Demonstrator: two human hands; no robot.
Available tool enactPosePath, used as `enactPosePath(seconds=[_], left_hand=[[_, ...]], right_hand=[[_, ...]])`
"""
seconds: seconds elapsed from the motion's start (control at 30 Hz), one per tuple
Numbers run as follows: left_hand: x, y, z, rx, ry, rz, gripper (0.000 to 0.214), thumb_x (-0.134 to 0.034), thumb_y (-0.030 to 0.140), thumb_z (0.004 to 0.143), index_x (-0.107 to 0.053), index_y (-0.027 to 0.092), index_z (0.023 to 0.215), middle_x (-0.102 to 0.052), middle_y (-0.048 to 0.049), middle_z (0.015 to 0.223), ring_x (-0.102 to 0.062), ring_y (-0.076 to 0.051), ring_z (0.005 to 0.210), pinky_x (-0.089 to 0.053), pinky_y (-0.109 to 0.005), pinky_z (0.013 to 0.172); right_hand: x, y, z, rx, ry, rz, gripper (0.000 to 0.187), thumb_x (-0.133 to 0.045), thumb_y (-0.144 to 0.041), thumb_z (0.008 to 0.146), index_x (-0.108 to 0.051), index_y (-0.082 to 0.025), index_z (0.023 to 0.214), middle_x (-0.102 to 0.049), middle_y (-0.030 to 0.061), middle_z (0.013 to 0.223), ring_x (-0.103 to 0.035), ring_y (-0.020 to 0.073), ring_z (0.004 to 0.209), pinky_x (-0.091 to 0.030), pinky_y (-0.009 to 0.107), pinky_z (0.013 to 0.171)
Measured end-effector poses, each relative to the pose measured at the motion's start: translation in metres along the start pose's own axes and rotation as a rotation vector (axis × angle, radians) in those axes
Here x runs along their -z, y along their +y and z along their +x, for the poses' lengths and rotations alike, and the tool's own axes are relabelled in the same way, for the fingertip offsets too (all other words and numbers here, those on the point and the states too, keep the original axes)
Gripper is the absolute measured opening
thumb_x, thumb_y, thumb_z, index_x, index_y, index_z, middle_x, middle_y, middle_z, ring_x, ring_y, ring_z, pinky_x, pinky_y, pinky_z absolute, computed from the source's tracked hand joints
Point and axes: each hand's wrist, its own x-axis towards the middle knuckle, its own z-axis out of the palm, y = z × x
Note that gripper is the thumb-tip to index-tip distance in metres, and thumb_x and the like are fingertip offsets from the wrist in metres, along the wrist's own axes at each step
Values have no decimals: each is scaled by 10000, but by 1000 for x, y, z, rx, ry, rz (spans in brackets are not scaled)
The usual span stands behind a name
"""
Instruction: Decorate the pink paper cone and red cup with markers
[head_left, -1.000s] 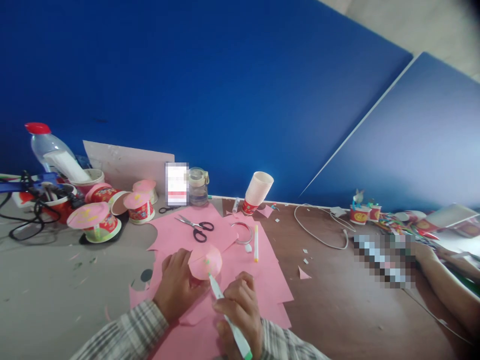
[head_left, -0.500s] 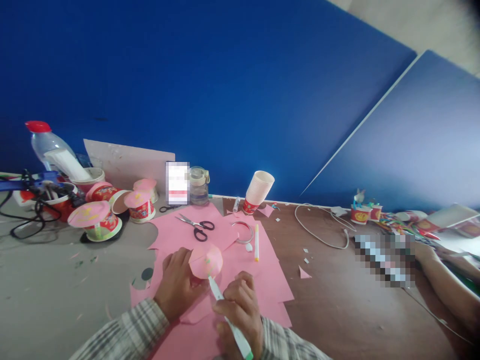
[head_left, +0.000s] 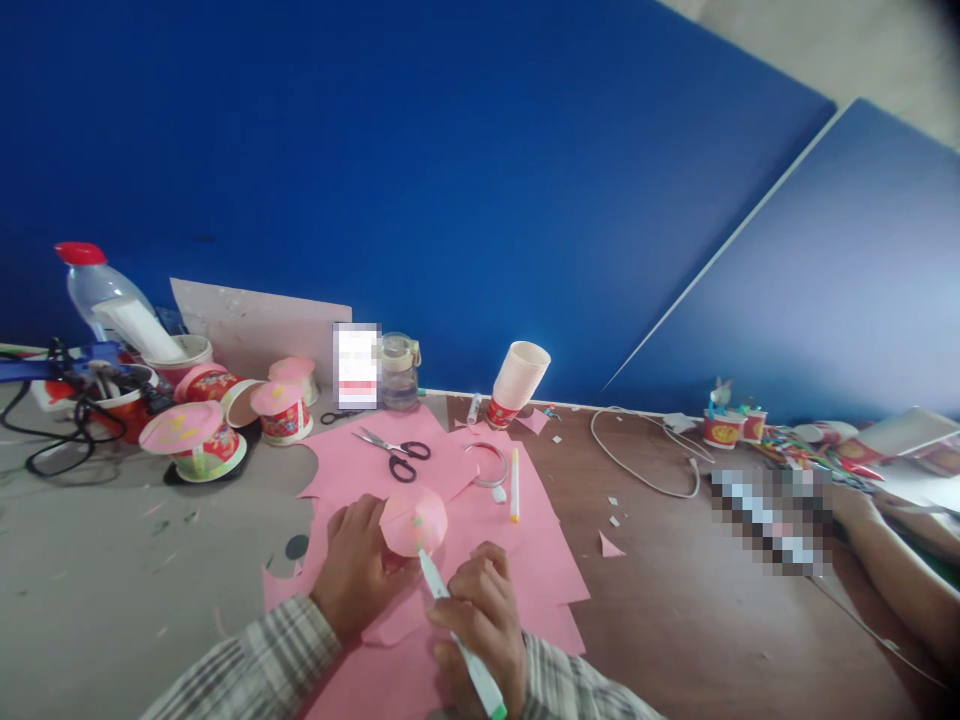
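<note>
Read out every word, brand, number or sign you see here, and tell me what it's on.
No text is readable.
Marker in the right hand: any lettering is too small.
Red-patterned cups: prints too blurred.
Small white tube: too small.
White upright panel: pixelated.
Long object at far right: pixelated.

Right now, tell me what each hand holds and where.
Right hand: the marker, around its barrel. Left hand: the pink-topped piece, just under its top.

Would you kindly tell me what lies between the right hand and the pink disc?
In the head view, the front of the pale marker spans that gap, from the right hand to the near edge of the pink disc, above pink paper.
</note>
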Motion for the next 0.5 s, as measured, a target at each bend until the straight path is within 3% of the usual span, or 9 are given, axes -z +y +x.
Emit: enactPosePath(seconds=[0.5], left_hand=[[-5, -1, -1, -13, 52, 34, 283, -623, 394, 515, -566, 247, 750, -533, 30, 677, -525, -226, 690, -379, -356, 642]], right_hand=[[-6, 8, -3, -17, -61, -18, 150, -497, -301, 838, -616, -214, 861, -524, -23, 682, -533, 144, 605, -430, 359, 664]])
